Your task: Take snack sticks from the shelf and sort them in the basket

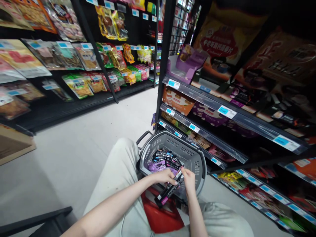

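My left hand and my right hand both grip a stack of slim black packets with pink ends, held over the near rim of a grey shopping basket. The basket rests on the floor between my knees and holds several black and purple packets. Fingers of both hands are curled round the stack. My pale trouser legs frame the basket on both sides.
Black shelving with blue price tags and snack boxes rises on the right. More shelves of bagged snacks line the left wall. A pale aisle floor runs between. Something red lies under my hands. A cardboard box sits far left.
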A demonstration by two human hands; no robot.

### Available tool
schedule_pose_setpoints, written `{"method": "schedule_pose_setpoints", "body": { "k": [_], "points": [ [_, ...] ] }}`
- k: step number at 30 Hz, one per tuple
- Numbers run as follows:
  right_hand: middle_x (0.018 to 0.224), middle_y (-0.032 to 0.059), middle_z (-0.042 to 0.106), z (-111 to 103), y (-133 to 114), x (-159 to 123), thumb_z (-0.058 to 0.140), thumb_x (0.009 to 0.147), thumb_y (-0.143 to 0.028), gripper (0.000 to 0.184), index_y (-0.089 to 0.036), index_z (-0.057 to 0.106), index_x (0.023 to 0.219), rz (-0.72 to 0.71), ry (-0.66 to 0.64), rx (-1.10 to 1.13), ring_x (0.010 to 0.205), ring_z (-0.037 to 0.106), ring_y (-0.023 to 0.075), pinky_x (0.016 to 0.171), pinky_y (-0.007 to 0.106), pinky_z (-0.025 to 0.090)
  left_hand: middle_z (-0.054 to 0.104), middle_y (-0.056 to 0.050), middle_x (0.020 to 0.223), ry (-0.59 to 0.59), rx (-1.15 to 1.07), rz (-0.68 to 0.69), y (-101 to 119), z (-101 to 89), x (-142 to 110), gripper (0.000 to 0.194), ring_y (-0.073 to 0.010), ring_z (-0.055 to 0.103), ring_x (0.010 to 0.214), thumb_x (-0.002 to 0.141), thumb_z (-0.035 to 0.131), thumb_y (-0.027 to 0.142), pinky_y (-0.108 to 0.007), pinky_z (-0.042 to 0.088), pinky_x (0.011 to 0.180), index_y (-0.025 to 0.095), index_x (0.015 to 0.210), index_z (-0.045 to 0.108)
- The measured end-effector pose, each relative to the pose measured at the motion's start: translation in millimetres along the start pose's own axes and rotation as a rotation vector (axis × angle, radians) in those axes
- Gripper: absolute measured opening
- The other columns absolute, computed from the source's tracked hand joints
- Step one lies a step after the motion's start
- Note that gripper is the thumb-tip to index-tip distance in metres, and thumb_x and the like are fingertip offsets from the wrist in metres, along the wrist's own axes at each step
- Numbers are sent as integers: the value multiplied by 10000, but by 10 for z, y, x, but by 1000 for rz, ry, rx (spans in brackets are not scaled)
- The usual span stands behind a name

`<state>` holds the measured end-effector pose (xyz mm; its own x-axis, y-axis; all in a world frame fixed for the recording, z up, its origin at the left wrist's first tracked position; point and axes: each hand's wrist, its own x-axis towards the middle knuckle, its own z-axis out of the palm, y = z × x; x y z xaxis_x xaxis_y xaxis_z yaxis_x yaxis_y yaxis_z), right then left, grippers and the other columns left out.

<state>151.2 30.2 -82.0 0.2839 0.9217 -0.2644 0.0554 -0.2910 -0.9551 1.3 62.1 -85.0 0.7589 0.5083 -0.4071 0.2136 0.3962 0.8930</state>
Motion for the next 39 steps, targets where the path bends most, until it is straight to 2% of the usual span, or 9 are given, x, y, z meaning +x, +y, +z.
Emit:
{"method": "schedule_pose_setpoints", "body": {
  "k": [3, 6, 10, 14, 21, 28, 32, 35, 39],
  "points": [
    [602, 20, 619, 43, 45, 2, 476, 676, -516, 403, -151, 637, 728, 29, -25, 168, 542, 542, 151, 526, 246, 407, 502, 36, 471, -16, -110, -12, 29, -16, 4, 234, -71, 451, 414, 510, 664, 330, -181, 369, 414, 113, 564, 597],
    [761, 27, 636, 81, 49, -22, 484, 662, -531, 422, -193, 595, 889, 96, -79, 289, 630, 573, 161, 549, 257, 431, 543, 11, 563, 115, -319, 71, 97, -36, 20, 254, -96, 507, 487, 525, 661, 310, -208, 419, 458, 110, 667, 593],
    [655, 8, 616, 105, -8, -74, 645, 559, -428, 335, -167, 595, 762, 105, -295, 180, 582, 577, 158, 548, 260, 441, 597, -46, 735, 348, -518, 231, 159, -94, 56, 360, -133, 561, 604, 541, 657, 317, -253, 461, 524, 120, 825, 557],
    [572, -2, 595, 128, -65, -103, 641, 572, -423, 330, -155, 560, 746, 161, -408, 155, 464, 566, 158, 495, 294, 453, 604, -48, 751, 474, -494, 302, 173, -144, 68, 395, -140, 573, 601, 552, 645, 340, -254, 464, 509, 130, 862, 519],
    [588, 5, 604, 162, -109, -120, 693, 497, -405, 375, -151, 560, 740, 159, -435, 160, 473, 564, 148, 497, 281, 462, 557, 22, 545, 620, -371, 312, 241, -238, 56, 377, -113, 539, 454, 602, 596, 376, -219, 446, 419, 140, 870, 475],
    [674, 10, 616, 136, -163, -160, 689, 513, -354, 357, -161, 564, 787, 157, -425, 241, 565, 583, 157, 547, 284, 473, 570, 7, 632, 687, -492, 336, 188, -322, 81, 370, -94, 540, 458, 636, 538, 429, -208, 453, 420, 146, 861, 461],
    [537, -4, 598, 69, -129, -141, 666, 524, -415, 311, -153, 549, 643, 226, -393, 133, 449, 557, 153, 451, 272, 447, 554, 12, 578, 771, -557, 336, 185, -427, 69, 340, -94, 530, 444, 619, 558, 418, -205, 448, 413, 128, 782, 489],
    [461, -11, 575, -5, -104, -101, 657, 519, -451, 332, -154, 533, 598, 218, -342, 82, 389, 529, 150, 388, 256, 413, 578, -14, 621, 820, -572, 370, 208, -492, 39, 335, -121, 562, 516, 595, 591, 384, -229, 475, 463, 110, 775, 525],
    [474, -12, 585, -108, -80, -31, 656, 540, -433, 321, -153, 556, 659, 161, -252, 154, 393, 518, 132, 400, 244, 411, 602, -27, 668, 784, -568, 381, 257, -509, -8, 345, -143, 587, 581, 580, 616, 361, -272, 499, 544, 112, 803, 532]
  ]
}}
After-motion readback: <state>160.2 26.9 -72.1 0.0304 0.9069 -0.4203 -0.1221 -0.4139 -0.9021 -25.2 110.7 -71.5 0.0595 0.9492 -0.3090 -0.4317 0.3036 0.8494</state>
